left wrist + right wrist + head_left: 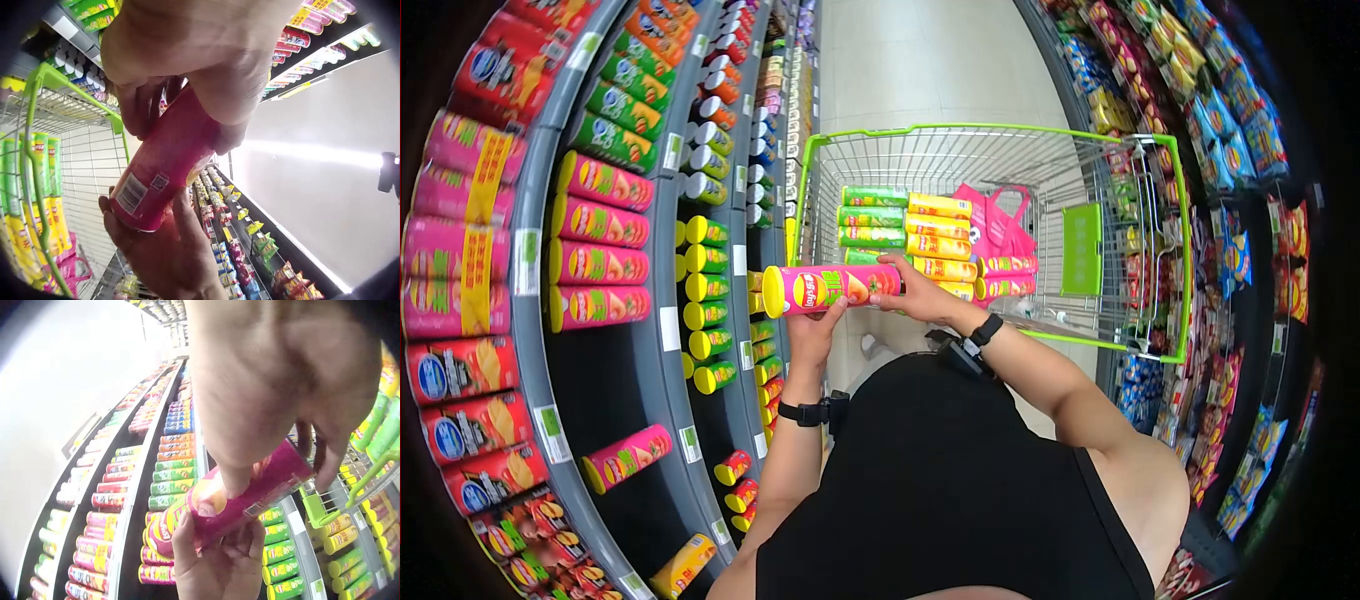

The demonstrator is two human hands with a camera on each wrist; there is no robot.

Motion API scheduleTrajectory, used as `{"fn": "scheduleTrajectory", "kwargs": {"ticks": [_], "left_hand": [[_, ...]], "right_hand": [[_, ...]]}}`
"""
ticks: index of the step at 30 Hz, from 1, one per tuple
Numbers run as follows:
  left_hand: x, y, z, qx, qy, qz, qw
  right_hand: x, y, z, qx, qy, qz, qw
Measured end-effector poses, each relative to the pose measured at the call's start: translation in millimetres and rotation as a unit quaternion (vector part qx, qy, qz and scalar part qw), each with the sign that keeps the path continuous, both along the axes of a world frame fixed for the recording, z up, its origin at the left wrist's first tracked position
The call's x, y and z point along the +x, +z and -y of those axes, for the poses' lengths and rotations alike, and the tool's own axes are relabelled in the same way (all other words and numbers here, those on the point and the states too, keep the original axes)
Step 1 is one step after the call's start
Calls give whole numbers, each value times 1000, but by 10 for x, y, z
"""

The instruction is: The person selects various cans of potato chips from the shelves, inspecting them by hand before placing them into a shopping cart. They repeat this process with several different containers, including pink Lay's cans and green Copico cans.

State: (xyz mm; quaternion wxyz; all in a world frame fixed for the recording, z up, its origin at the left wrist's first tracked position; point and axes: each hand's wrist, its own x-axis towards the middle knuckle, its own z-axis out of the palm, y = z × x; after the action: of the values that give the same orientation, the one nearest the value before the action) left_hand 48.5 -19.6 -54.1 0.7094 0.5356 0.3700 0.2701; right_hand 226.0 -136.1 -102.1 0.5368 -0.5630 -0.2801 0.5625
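Observation:
Both hands hold one pink chip canister with a yellow lid, lying sideways before the chest. The left hand grips it from below near the middle, thumb along its near side. My right hand curls round the bottom end, at the right. In the left wrist view, a barcode shows on the canister near its base, beside the right hand's fingers. The right wrist view has the left hand under the canister and the right hand over it.
A green-rimmed shopping cart stands just ahead, holding green canisters, yellow canisters, pink canisters and a pink bag. Shelves of canisters line the left side; snack bags fill the right shelves. Tiled floor runs beyond.

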Motion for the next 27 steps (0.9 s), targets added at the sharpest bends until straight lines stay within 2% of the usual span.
{"fn": "scheduleTrajectory", "kwargs": {"ticks": [2, 5, 6, 9, 10, 13, 14, 15, 17, 19, 20, 21, 24, 26, 27], "left_hand": [[112, -48, 40, -10, 3, -7, 1000], [278, -192, 105, -42, -4, -31, 999], [351, -238, 135, -56, -13, -43, 997], [622, -381, 225, -84, -57, -102, 990], [726, -438, 265, -92, -75, -125, 985], [1095, -677, 424, -89, -201, -156, 963], [1265, -663, 548, -85, -208, -121, 967], [1380, -709, 649, -59, -243, -136, 959], [1568, -784, 783, -5, -315, -164, 935], [1749, -668, 845, 71, -413, -184, 889], [1820, -620, 874, 106, -462, -192, 860], [1849, -620, 901, 109, -477, -196, 850], [1855, -721, 934, 136, -524, -207, 815], [1769, -827, 921, 135, -529, -238, 804], [1777, -848, 906, 139, -528, -251, 799]], "right_hand": [[78, -102, 87, -20, -75, -123, 989], [270, -350, 240, -30, -125, -288, 949], [340, -403, 286, -23, -111, -315, 942], [547, -510, 487, -22, -171, -365, 915], [678, -675, 578, -19, -171, -370, 913], [1121, -1043, 804, 18, -253, -383, 888], [1304, -1167, 879, 33, -259, -380, 887], [1519, -1318, 950, 52, -264, -376, 887], [1977, -1948, 1222, 31, -288, -345, 893], [2367, -2174, 1370, 17, -374, -342, 862], [2604, -2572, 1541, -16, -393, -312, 865], [2768, -2963, 1723, -50, -410, -282, 866], [2953, -3218, 2050, -207, -467, -131, 850], [2867, -3365, 2153, -335, -451, 113, 820], [2887, -3427, 2140, -386, -428, 237, 782]]}}
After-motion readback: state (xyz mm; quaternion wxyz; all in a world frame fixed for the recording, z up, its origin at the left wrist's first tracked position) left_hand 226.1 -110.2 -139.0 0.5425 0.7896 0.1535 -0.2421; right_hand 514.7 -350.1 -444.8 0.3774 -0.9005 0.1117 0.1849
